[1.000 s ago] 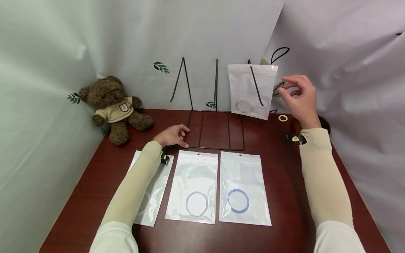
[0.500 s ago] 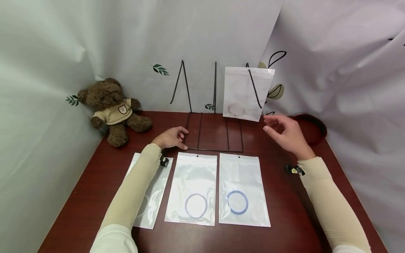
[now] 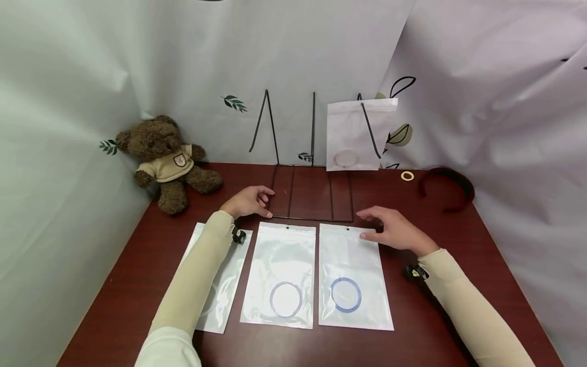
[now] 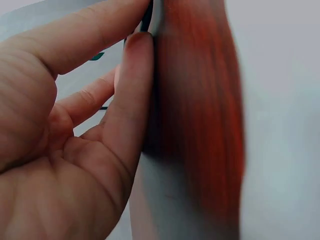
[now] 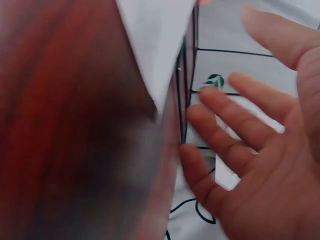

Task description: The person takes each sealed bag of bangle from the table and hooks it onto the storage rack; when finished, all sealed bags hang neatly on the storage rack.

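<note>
At the front left corner of a black wire display rack, my left hand pinches the wire between thumb and fingers. The wire shows dark between its fingertips in the left wrist view. Over the top right corner of the right-hand white zip bag hovers my right hand, fingers spread and holding nothing. That bag shows a blue ring through its front. Beside it lie a middle zip bag and a left one, partly hidden by my left forearm. Another zip bag hangs on the rack's right hook.
A brown teddy bear in a beige shirt sits at the back left. Toward the back right lie a small cream ring and a dark red headband. White cloth closes off the table's back and sides.
My right hand has come down from beside the hanging bag to the right-hand bag on the table. The hanging bag has swung slightly. My left hand has stayed at the rack.
</note>
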`<state>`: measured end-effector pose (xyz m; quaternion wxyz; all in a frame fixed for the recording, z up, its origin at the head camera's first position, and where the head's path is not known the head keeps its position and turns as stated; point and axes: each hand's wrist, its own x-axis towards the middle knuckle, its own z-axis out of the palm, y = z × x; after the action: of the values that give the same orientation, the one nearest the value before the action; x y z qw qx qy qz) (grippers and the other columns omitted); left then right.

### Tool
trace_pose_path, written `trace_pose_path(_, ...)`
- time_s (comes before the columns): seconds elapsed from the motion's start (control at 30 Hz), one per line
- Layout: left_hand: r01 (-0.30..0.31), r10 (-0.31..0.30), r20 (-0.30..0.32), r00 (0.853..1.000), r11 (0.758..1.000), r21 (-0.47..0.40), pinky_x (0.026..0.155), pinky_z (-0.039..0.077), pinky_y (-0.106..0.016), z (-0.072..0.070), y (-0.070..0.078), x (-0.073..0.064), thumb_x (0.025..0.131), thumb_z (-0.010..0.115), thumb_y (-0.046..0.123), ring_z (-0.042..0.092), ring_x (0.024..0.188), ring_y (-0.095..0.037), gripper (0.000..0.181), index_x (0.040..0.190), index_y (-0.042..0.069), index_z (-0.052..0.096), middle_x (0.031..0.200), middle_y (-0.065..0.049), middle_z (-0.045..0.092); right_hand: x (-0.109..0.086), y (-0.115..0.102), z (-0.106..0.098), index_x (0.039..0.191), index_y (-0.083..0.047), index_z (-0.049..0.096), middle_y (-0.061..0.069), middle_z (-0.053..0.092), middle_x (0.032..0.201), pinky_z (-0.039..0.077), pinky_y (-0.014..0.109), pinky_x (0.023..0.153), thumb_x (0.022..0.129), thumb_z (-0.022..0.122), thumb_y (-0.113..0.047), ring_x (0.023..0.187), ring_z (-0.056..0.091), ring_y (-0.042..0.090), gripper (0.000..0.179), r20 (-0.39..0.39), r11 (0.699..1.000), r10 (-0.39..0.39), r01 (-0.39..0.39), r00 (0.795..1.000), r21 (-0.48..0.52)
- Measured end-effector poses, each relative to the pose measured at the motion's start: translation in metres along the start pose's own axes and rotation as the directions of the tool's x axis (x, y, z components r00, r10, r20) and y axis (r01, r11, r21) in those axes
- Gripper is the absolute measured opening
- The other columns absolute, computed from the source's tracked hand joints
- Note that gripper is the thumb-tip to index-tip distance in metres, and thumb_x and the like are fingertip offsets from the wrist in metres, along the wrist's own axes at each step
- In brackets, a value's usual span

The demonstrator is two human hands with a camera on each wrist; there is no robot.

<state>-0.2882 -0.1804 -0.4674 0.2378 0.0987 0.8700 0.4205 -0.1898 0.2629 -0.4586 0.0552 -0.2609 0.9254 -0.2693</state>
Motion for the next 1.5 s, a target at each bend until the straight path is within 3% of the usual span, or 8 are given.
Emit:
trace_pose_path(0.2,0.005,-0.005,-0.008,1.0,1.0,-0.017,0.085,0.047,-0.034,-0.001,-0.003,-0.002,0.073,0.091,0.012,0.052,0.101,-0.024,0.07,0.135,0.019,0.058,0.114,-0.009,0.053,-0.006,-0.006,0.012,0.138,-0.018,0.06,0.004,0.063,0.13,0.047,0.049,0.103,0.077,0.086,-0.044,0.123,0.057,0.026,0.071,0.096,0.993,0.042,-0.031,0.994,-0.112)
trace_pose_path(0.37,0.009,-0.009,-0.009,1.0,1.0,-0.019,0.086,0.046,-0.033,-0.003,-0.006,-0.005,0.074,0.09,0.011,0.051,0.1,-0.024,0.07,0.135,0.018,0.057,0.113,-0.008,0.052,-0.006,-0.015,0.017,0.136,-0.018,0.062,0.0,0.063,0.113,0.05,0.041,0.09,0.076,0.089,-0.027,0.1,0.056,0.017,0.066,0.101,0.982,0.009,0.01,0.995,-0.188)
trace_pose_path(0.5,0.015,-0.015,-0.009,1.0,1.0,-0.018,0.086,0.046,-0.033,-0.003,-0.008,-0.006,0.074,0.089,0.011,0.051,0.1,-0.023,0.07,0.136,0.018,0.056,0.113,-0.007,0.052,-0.006,-0.017,0.019,0.138,-0.02,0.061,-0.001,0.062,0.108,0.05,0.037,0.084,0.079,0.087,-0.02,0.091,0.054,0.013,0.064,0.099,0.984,-0.004,0.022,0.995,-0.178)
trace_pose_path(0.63,-0.001,0.001,-0.002,1.0,1.0,-0.017,0.086,0.045,-0.033,-0.002,-0.008,-0.005,0.075,0.089,0.011,0.05,0.099,-0.022,0.07,0.137,0.017,0.055,0.112,-0.007,0.051,-0.01,-0.016,0.016,0.137,-0.022,0.062,0.0,0.067,0.115,0.05,0.038,0.086,0.079,0.086,-0.015,0.097,0.057,0.015,0.063,0.061,0.987,-0.016,0.026,0.998,-0.159)
trace_pose_path(0.8,0.007,-0.007,-0.003,1.0,1.0,-0.018,0.086,0.045,-0.033,-0.001,-0.006,-0.006,0.076,0.088,0.01,0.049,0.099,-0.022,0.069,0.136,0.017,0.055,0.112,-0.007,0.05,-0.015,-0.017,0.009,0.136,-0.023,0.063,-0.001,0.072,0.119,0.049,0.033,0.079,0.08,0.085,-0.016,0.093,0.057,0.015,0.06,0.006,0.989,-0.056,0.057,0.998,-0.138)
trace_pose_path(1.0,0.012,-0.012,0.001,1.0,1.0,-0.026,0.088,0.045,-0.035,0.0,-0.004,-0.005,0.077,0.087,0.01,0.049,0.101,-0.024,0.068,0.136,0.018,0.055,0.113,-0.008,0.05,-0.017,-0.021,-0.003,0.14,-0.023,0.06,0.001,0.068,0.132,0.056,0.04,0.09,0.086,0.08,-0.015,0.112,0.066,0.013,0.058,-0.084,0.993,-0.111,0.107,0.99,-0.056)
trace_pose_path(1.27,0.022,-0.021,0.026,0.999,1.0,-0.017,0.088,0.043,-0.035,0.003,-0.005,-0.001,0.078,0.087,0.012,0.048,0.101,-0.023,0.068,0.136,0.019,0.054,0.113,-0.007,0.049,-0.024,-0.03,-0.023,0.141,-0.021,0.059,0.005,0.069,0.131,0.05,0.025,0.07,0.09,0.076,-0.017,0.083,0.06,0.004,0.054,-0.216,0.984,-0.176,0.168,0.96,-0.055)
trace_pose_path(1.5,0.025,-0.024,0.026,0.999,1.0,-0.019,0.088,0.043,-0.035,0.003,0.0,-0.001,0.078,0.087,0.012,0.047,0.101,-0.023,0.068,0.136,0.019,0.053,0.113,-0.007,0.048,-0.027,-0.043,-0.041,0.14,-0.021,0.06,0.004,0.074,0.12,0.049,0.021,0.063,0.089,0.077,-0.014,0.076,0.059,0.002,0.054,-0.285,0.981,-0.192,0.185,0.939,-0.05)
